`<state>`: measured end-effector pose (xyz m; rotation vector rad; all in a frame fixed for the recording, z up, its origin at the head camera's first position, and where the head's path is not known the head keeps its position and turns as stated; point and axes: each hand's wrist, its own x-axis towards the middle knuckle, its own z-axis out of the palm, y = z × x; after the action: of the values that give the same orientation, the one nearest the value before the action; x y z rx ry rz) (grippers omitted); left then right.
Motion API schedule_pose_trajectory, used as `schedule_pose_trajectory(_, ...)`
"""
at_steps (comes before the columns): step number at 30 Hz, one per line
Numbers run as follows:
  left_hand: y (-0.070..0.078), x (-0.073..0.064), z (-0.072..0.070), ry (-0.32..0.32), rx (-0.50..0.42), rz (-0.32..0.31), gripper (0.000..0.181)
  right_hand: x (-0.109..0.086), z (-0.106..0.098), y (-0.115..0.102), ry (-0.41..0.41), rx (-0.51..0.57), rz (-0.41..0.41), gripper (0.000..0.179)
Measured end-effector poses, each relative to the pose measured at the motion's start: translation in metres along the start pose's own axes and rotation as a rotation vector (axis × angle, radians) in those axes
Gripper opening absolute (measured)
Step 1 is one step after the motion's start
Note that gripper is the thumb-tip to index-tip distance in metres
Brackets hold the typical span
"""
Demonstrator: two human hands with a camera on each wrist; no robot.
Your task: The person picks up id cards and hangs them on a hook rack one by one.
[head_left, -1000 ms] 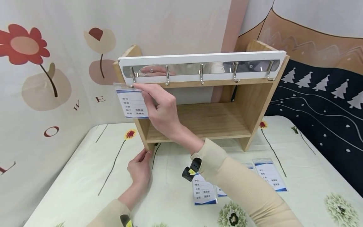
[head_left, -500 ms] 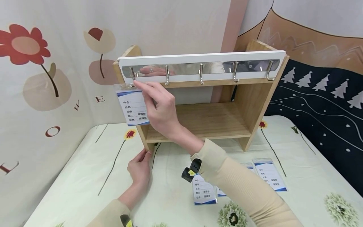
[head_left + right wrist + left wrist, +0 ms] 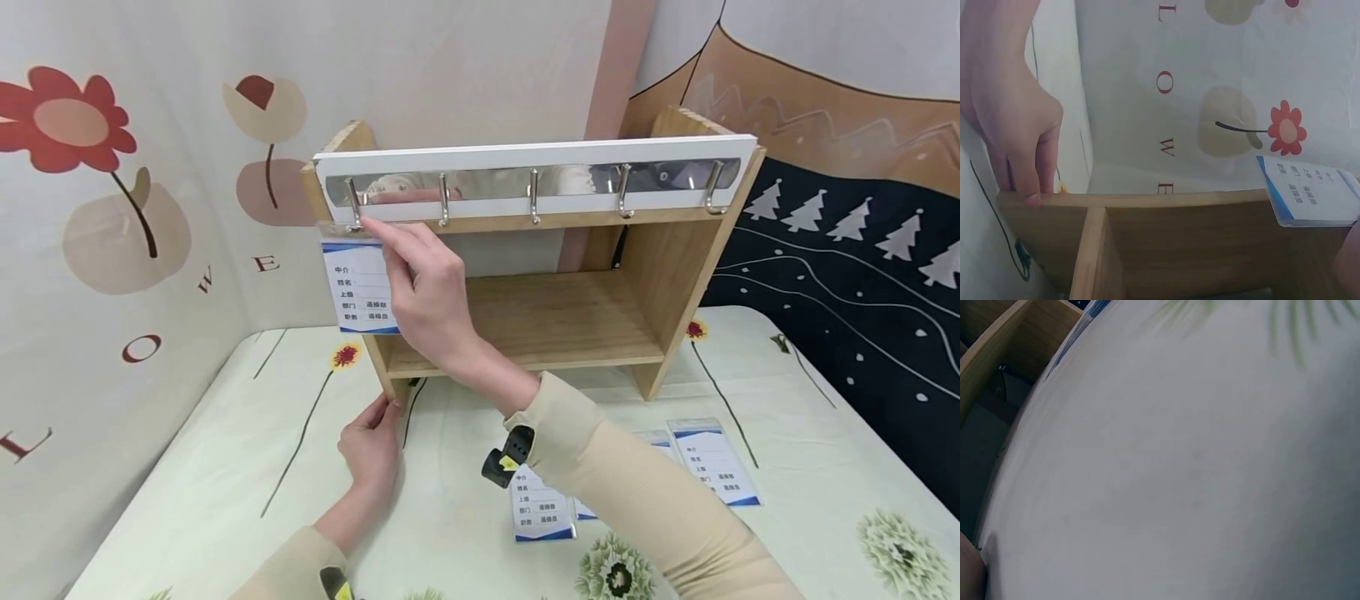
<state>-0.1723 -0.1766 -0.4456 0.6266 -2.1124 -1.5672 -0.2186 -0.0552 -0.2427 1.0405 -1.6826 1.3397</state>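
Observation:
My right hand (image 3: pixel 427 292) pinches the top edge of a clear-sleeved name badge (image 3: pixel 358 287) with blue borders. The badge hangs upright at the leftmost metal hook (image 3: pixel 352 204) of the white hook rail (image 3: pixel 487 157). Its top strip meets the hook's tip; whether the hook passes through the slot I cannot tell. In the right wrist view the badge (image 3: pixel 1310 194) juts out past the shelf's side panel. My left hand (image 3: pixel 371 446) grips the lower front left leg of the wooden shelf (image 3: pixel 562 317), its thumb (image 3: pixel 1034 197) on the panel's edge.
Several more name badges lie on the tablecloth at the front right, one badge (image 3: pixel 542 504) partly under my right forearm and another badge (image 3: pixel 716 467) farther right. Several bare hooks (image 3: pixel 533 196) run along the rail. A patterned curtain (image 3: pixel 180 100) stands behind.
The badge has swung from a backward tilt to hanging straighter, then shifted slightly right toward the shelf with my right hand. My left hand has stayed on the leg.

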Motion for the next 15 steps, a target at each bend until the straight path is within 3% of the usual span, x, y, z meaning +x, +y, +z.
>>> schedule_pose_trajectory(8,-0.001,0.0,-0.001,0.008,0.002,0.016,0.033,-0.01,-0.003,0.002,0.038,0.003,-0.016,0.03)
schedule_pose_trajectory(15,0.001,-0.002,0.0,0.008,0.015,0.036,0.032,-0.03,-0.025,0.009,0.003,-0.024,-0.044,0.028)
